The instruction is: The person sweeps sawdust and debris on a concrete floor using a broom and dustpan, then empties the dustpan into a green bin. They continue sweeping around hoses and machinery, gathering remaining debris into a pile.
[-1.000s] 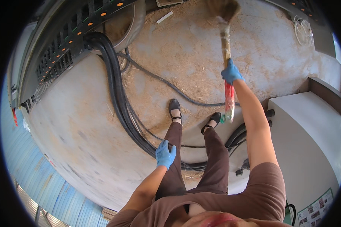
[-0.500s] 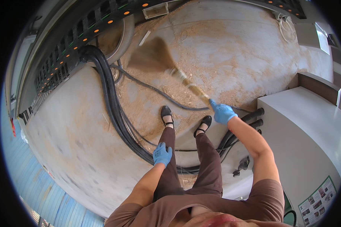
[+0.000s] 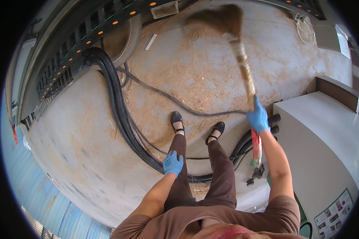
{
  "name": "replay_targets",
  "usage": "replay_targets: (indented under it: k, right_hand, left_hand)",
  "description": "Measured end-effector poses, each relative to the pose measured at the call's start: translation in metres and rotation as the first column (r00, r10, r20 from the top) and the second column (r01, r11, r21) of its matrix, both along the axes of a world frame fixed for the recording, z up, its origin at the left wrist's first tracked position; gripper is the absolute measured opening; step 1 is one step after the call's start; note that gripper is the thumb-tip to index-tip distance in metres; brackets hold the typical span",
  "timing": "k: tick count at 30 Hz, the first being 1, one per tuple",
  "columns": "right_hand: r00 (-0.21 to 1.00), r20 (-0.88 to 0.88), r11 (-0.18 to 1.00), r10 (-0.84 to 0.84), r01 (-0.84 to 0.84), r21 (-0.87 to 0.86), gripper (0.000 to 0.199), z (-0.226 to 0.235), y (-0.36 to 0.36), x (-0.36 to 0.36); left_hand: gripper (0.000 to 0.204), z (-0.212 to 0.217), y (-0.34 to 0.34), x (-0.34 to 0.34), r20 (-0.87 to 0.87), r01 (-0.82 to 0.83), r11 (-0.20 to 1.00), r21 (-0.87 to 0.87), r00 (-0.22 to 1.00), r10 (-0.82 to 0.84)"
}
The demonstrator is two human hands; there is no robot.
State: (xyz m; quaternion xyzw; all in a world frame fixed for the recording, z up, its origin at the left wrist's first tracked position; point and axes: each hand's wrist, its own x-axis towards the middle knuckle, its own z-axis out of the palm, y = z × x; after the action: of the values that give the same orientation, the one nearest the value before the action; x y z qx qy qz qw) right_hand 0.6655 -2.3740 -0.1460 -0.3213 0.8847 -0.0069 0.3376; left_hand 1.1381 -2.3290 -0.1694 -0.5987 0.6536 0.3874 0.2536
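Note:
My right hand (image 3: 259, 117), in a blue glove, is wrapped round the handle of a broom (image 3: 245, 68). The brown bristle head is blurred and lies at the far end, over the dusty floor. Below the hand, the handle's end shows red and green wrapping. My left hand (image 3: 172, 163), gloved in blue too, rests on my left thigh near the knee, its fingers laid along the trouser leg. Pale wood shavings (image 3: 195, 87) are scattered over the grey floor (image 3: 267, 44) in front of my shoes.
Thick black hoses (image 3: 115, 95) curve across the floor to my left and behind my feet. A thin black cable (image 3: 163, 95) crosses ahead of my shoes. A grey cabinet (image 3: 311, 123) stands to the right. Dark machinery with orange dots (image 3: 88, 42) borders the far left. A white strip (image 3: 151, 42) lies near it.
The broom has swung to the right and farther away, from the middle left to the far middle. My right hand moved right with it. My left hand stays on the leg.

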Motion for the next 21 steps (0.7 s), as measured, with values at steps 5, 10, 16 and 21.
replay_targets:
  k: [5, 10, 16, 21]
  right_hand:
    - [0.992, -0.122, 0.999, -0.019, 0.023, 0.029, 0.078, -0.052, -0.144, -0.019]
    - [0.946, 0.021, 0.911, 0.324, -0.318, 0.264, 0.08, -0.064, -0.161, 0.068]
    - [0.815, 0.313, 0.758, 0.487, -0.573, 0.311, 0.084, -0.037, -0.132, 0.149]
    - [0.72, 0.37, 0.726, 0.587, -0.67, 0.153, 0.082, -0.016, -0.106, 0.173]
  left_hand:
    - [0.05, -0.002, 0.0, 0.005, 0.032, 0.014, 0.998, 0.06, 0.999, -0.016]
    - [0.05, -0.004, -0.001, 0.004, 0.038, 0.007, 1.0, 0.012, 0.999, -0.007]
    - [0.051, -0.002, -0.008, 0.002, 0.046, -0.022, 0.997, 0.068, 0.999, 0.019]
    - [0.05, -0.008, -0.006, 0.004, 0.062, 0.024, 0.998, 0.057, 0.998, -0.027]
